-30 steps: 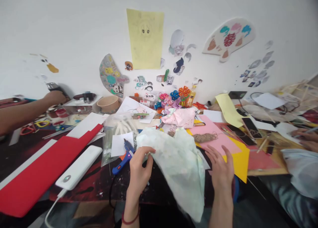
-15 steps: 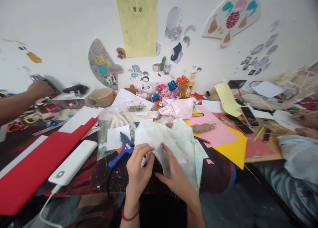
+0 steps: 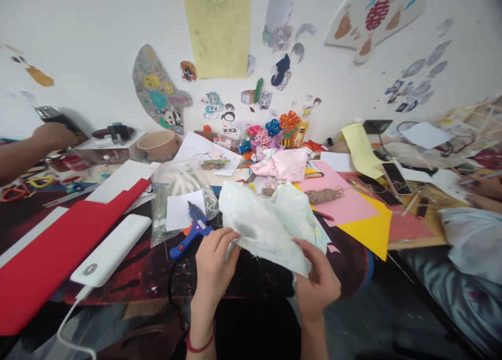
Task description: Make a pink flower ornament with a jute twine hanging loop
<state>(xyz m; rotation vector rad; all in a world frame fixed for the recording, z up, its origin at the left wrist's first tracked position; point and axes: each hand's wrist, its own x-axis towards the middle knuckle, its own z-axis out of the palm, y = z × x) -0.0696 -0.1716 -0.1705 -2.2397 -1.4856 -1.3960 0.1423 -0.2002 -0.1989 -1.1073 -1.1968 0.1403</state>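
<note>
A pale green, faintly patterned cloth (image 3: 270, 224) is spread between my two hands over the front of the table. My left hand (image 3: 217, 260) is closed, pinching the cloth's near left edge. At the near right edge, my right hand (image 3: 319, 276) grips the cloth between thumb and fingers. A blue hot glue gun (image 3: 192, 234) lies just left of my left hand, its nozzle on a white piece of paper (image 3: 176, 213). Behind the cloth sits a crumpled pink cloth (image 3: 282, 164).
On the left lie red folded card (image 3: 74, 245) and a white power bank (image 3: 113, 250) with its cable. To the right are pink paper (image 3: 345, 198), yellow paper (image 3: 372, 229) and a twine bundle (image 3: 323, 195). Other people's hands show at the left (image 3: 53, 138) and right (image 3: 486, 190).
My right hand has moved right and turned, and now holds the cloth's near right edge. The cloth is stretched flatter between my hands. The view has tilted slightly downward.
</note>
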